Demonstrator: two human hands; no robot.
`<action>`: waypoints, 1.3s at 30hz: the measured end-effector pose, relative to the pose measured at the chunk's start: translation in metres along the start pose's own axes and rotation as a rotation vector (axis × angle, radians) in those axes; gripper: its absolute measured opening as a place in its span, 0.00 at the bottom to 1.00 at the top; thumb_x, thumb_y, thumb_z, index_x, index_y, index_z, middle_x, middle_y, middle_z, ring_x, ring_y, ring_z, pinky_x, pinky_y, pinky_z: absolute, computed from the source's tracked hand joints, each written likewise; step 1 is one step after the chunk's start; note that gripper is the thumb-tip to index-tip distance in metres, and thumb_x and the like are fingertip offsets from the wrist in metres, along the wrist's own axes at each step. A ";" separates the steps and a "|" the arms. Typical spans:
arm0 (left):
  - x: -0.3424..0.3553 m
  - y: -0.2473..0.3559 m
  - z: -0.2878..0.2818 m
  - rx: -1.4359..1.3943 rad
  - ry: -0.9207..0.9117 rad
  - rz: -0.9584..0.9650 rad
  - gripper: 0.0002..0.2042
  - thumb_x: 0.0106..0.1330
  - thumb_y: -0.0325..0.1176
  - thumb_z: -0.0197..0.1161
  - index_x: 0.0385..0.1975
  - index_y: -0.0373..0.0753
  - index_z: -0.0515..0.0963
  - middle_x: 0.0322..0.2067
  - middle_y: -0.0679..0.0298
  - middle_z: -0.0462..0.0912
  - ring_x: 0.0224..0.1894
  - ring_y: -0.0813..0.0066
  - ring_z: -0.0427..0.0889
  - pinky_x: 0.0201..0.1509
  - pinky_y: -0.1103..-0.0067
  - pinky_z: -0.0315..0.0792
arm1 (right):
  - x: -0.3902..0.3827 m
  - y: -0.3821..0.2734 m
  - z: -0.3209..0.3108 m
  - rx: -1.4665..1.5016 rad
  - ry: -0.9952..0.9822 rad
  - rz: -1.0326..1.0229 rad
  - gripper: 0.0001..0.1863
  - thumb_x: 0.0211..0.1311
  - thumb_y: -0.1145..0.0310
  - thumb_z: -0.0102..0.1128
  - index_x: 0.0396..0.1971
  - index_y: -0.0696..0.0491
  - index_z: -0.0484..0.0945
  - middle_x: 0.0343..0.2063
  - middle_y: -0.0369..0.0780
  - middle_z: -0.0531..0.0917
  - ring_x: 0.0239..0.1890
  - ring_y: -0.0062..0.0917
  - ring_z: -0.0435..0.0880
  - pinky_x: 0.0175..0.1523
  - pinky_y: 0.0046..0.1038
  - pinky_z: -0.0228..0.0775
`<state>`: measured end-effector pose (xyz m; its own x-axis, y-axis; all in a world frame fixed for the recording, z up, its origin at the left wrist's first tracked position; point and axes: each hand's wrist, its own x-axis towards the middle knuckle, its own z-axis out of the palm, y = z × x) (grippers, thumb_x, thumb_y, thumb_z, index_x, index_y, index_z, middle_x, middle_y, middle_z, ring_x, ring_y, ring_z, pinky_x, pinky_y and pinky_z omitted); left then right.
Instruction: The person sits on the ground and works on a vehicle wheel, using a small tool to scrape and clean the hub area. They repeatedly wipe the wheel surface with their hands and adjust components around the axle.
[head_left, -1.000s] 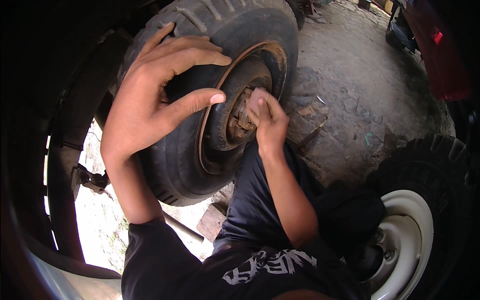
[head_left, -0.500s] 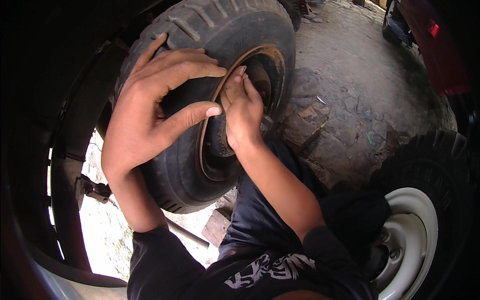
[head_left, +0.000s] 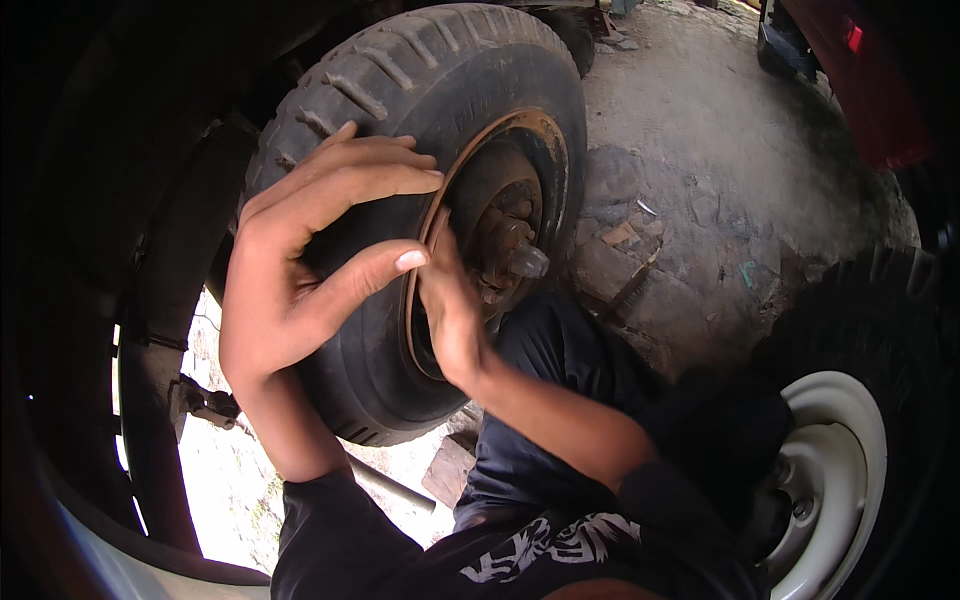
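Overlapping rim [head_left: 545,122], right hand [head_left: 452,315] perhaps touches it, white wheel [head_left: 838,480] nearby

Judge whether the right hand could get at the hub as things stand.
Probably yes: the right hand is at the left side of the rim, close beside the hub, with nothing visible between them. The left hand is farther left, out of the way.

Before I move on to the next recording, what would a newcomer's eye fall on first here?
Probably the big black tire at upper centre, with its rust-edged rim. The person's hands come next: the left hand spread with its thumb apart before the sidewall, the right hand at the rim's left inner side. At lower right, a white wheel stands out against dark surroundings.
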<state>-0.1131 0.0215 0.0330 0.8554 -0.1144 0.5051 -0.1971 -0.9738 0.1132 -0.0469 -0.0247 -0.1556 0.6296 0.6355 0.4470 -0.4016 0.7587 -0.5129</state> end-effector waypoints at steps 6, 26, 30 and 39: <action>-0.002 -0.001 -0.002 -0.132 -0.045 0.034 0.27 0.58 0.47 0.77 0.49 0.29 0.88 0.52 0.46 0.89 0.63 0.44 0.85 0.74 0.52 0.69 | 0.011 0.000 -0.016 0.151 -0.050 0.196 0.53 0.78 0.41 0.52 0.83 0.62 0.38 0.82 0.52 0.53 0.82 0.36 0.55 0.85 0.38 0.42; -0.011 -0.008 -0.006 -0.085 0.189 0.073 0.18 0.76 0.40 0.62 0.46 0.27 0.86 0.40 0.41 0.90 0.53 0.43 0.89 0.64 0.54 0.78 | -0.026 0.008 -0.017 -0.125 -0.055 0.155 0.52 0.81 0.39 0.48 0.82 0.65 0.42 0.79 0.57 0.60 0.82 0.42 0.60 0.82 0.35 0.51; -0.017 -0.009 -0.019 -0.061 0.109 0.052 0.19 0.79 0.43 0.60 0.52 0.30 0.86 0.48 0.42 0.89 0.60 0.42 0.85 0.71 0.51 0.73 | -0.069 0.017 -0.018 -0.394 -0.093 0.104 0.50 0.82 0.44 0.50 0.82 0.66 0.38 0.80 0.60 0.55 0.83 0.46 0.55 0.84 0.38 0.47; -0.017 -0.005 -0.011 -0.041 0.115 0.077 0.22 0.78 0.48 0.62 0.53 0.33 0.86 0.49 0.43 0.89 0.60 0.41 0.86 0.72 0.49 0.73 | -0.073 0.042 -0.017 -0.674 0.128 -0.058 0.32 0.83 0.58 0.57 0.76 0.62 0.64 0.61 0.52 0.85 0.65 0.34 0.85 0.65 0.29 0.77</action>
<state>-0.1322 0.0304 0.0336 0.7771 -0.1629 0.6080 -0.2812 -0.9540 0.1038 -0.0988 -0.0417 -0.2228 0.7279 0.5429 0.4188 0.1104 0.5101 -0.8530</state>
